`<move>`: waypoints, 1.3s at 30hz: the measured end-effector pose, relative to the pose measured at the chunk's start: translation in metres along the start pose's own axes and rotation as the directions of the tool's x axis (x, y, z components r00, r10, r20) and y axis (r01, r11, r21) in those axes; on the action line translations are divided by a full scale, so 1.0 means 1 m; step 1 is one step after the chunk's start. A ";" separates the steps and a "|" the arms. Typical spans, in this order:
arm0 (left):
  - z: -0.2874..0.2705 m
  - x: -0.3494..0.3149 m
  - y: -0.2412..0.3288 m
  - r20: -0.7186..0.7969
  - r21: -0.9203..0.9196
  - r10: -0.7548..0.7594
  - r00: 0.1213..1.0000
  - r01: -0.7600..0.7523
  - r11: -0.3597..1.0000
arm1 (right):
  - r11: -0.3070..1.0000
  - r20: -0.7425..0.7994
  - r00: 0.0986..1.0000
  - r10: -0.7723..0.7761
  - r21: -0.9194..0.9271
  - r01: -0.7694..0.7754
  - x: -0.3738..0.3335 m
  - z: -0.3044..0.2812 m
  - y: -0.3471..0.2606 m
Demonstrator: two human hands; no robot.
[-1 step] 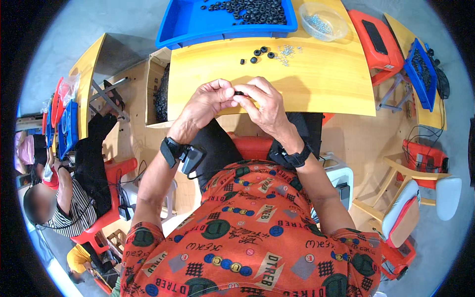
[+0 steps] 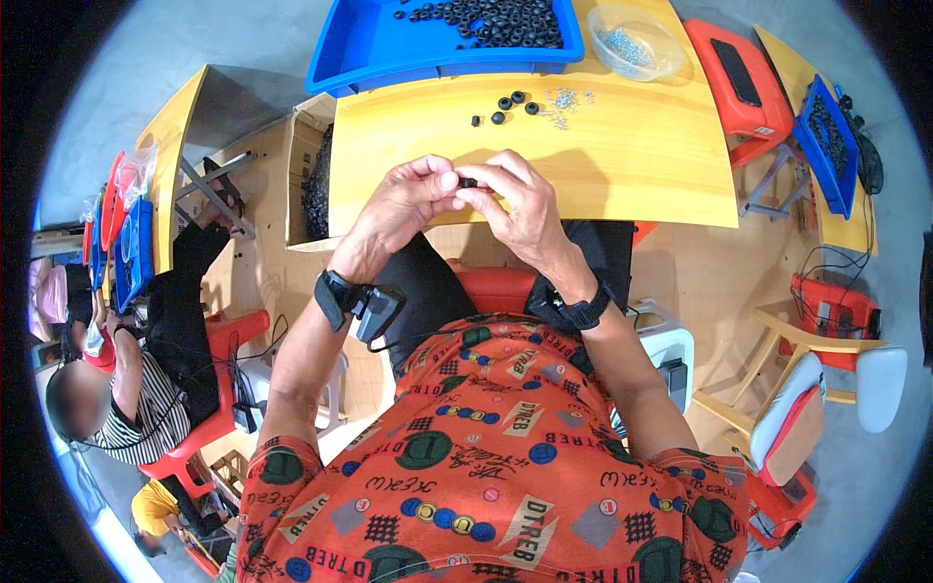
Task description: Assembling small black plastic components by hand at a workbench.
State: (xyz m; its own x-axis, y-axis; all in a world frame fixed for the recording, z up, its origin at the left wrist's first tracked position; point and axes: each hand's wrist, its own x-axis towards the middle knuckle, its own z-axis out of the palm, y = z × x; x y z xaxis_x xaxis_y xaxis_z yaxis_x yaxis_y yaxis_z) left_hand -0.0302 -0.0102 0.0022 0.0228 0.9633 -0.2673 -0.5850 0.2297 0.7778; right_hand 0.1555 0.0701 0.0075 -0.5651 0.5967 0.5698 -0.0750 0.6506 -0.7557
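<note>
Over the near edge of the yellow table [image 2: 389, 126], both hands meet at a small black part [image 2: 467, 183]. My left hand [image 2: 403, 199] pinches it from the left between thumb and fingers. From the other side my right hand [image 2: 520, 209] grips it the same way, and fingers hide most of it. Beyond the hands lie several loose black round parts [image 2: 499, 118], some showing a hole. A scatter of tiny silvery pieces [image 2: 564, 101] lies just right of them.
A blue tray [image 2: 437, 70] of black parts stands at the far edge, beside a clear bowl [image 2: 671, 64] of small silvery pieces. An open cardboard box [image 2: 296, 175] is left of the table. A red stool [image 2: 748, 87] stands right. Another person [image 2: 146, 398] sits at left.
The black part shows slightly more between the fingertips, and my fingers have shifted a tiny bit. Everything else on the table stays in place.
</note>
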 end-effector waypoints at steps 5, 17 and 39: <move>-0.001 -0.001 -0.002 -0.016 0.011 0.022 1.000 -0.022 1.000 | 0.995 -0.013 0.996 0.091 0.029 -0.091 -0.004 0.004 -0.005; 0.016 -0.011 0.009 -0.028 0.167 0.136 0.990 -0.130 0.977 | 0.992 -0.025 0.997 -0.069 -0.106 0.066 -0.003 0.001 -0.014; 0.024 -0.025 -0.011 -0.042 0.048 0.206 0.978 -0.204 0.978 | 0.984 0.037 0.992 -0.118 -0.127 0.122 0.000 0.014 -0.019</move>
State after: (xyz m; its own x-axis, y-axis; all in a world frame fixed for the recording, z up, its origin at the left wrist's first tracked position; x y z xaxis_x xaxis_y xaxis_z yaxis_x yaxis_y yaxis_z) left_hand -0.0054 -0.0333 0.0140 -0.1322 0.9833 -0.1251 -0.5379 0.0349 0.8423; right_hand 0.1450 0.0509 0.0173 -0.5821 0.4979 0.6428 -0.0382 0.7729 -0.6333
